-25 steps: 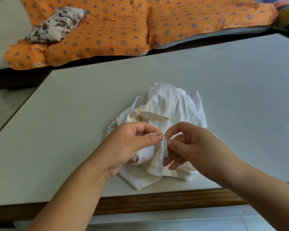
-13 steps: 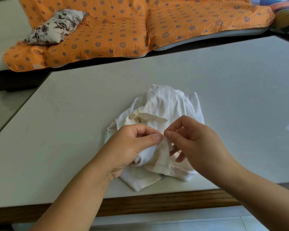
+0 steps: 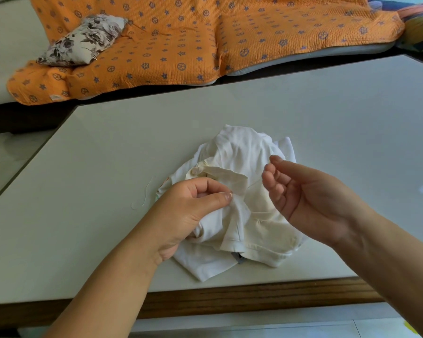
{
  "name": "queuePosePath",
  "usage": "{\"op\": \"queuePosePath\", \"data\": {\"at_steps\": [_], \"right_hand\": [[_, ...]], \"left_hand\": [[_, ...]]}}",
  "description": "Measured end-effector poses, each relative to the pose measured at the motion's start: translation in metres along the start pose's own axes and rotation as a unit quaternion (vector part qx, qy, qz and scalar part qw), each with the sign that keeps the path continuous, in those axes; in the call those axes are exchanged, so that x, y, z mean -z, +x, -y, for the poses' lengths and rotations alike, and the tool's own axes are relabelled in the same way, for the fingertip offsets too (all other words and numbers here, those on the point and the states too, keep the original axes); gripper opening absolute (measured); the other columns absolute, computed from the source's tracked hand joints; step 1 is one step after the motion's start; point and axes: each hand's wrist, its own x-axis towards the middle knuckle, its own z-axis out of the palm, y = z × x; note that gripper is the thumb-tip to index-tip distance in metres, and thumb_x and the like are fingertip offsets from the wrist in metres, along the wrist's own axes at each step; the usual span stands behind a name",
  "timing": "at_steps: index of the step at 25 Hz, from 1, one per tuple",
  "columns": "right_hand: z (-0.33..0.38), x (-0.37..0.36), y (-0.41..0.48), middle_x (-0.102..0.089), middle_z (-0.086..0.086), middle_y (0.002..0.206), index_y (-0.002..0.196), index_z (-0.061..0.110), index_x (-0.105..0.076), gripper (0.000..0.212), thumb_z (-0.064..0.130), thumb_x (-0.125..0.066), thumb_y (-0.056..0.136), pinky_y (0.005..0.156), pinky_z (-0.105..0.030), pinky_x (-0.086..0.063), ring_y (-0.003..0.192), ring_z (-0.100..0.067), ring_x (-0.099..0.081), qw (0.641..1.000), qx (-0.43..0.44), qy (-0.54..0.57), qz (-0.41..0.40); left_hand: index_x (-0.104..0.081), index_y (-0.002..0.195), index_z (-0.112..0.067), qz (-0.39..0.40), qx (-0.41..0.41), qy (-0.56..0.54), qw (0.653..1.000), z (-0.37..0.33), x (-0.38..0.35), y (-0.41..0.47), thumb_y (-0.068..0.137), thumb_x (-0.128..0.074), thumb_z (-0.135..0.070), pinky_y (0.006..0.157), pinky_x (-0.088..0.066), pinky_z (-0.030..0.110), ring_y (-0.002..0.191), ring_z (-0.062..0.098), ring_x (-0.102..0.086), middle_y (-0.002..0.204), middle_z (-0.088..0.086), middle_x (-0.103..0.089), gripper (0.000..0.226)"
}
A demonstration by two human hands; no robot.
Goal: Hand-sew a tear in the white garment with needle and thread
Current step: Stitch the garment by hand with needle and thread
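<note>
The crumpled white garment (image 3: 239,152) lies on the table near its front edge. My left hand (image 3: 193,211) pinches a raised fold of the cloth between thumb and forefinger at the seam. My right hand (image 3: 303,198) hovers above the garment's right side, palm turned toward me. Its thumb and forefinger tips are pressed together at the top as if pinching the needle, and the other fingers are curled. The needle and its thread are too fine to make out. A loose piece of white thread (image 3: 145,196) lies on the table left of the garment.
The pale table (image 3: 327,123) has a wooden front edge (image 3: 230,301). Behind it stands a sofa under an orange patterned quilt (image 3: 205,37), with a floral pillow (image 3: 83,40) on its left. Tiled floor shows at the left.
My right hand has left the fold, where it met my left hand at the needle, and has risen up and to the right. My left hand keeps its pinch on the cloth.
</note>
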Motion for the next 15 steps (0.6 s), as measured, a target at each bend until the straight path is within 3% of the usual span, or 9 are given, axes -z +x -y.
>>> {"op": "queuePosePath", "data": {"at_steps": [4,8,15], "right_hand": [[0.009,0.006,0.006,-0.063,-0.002,0.069,0.092,0.012,-0.064,0.004,0.012,-0.060,0.091,0.054,-0.015,-0.056,0.061,-0.013,-0.070,0.998,0.027,0.038,-0.034],[0.013,0.009,0.009,-0.072,-0.013,0.082,0.091,0.008,-0.063,0.005,0.010,-0.058,0.093,0.072,-0.025,-0.060,0.075,-0.022,-0.076,0.996,0.044,0.062,-0.052],[0.024,0.021,0.017,-0.068,-0.012,0.075,0.091,0.005,-0.061,0.007,0.008,-0.057,0.096,0.073,-0.028,-0.061,0.072,-0.023,-0.075,0.990,0.086,0.055,-0.100]], "left_hand": [[-0.076,0.086,-0.018,0.001,-0.005,-0.005,1.000,0.000,0.004,0.001,0.079,-0.077,-0.028,0.085,-0.036,0.042,0.092,0.020,-0.061,0.087,-0.001,-0.074,0.012],[-0.076,0.086,-0.015,0.006,-0.015,-0.005,1.000,-0.001,0.006,0.000,0.074,-0.075,-0.028,0.084,-0.037,0.043,0.092,0.016,-0.063,0.089,0.001,-0.074,0.018],[-0.077,0.085,-0.018,0.011,-0.014,0.003,1.000,-0.002,0.009,0.000,0.076,-0.075,-0.028,0.087,-0.038,0.044,0.094,0.019,-0.063,0.089,0.001,-0.075,0.014]]}}
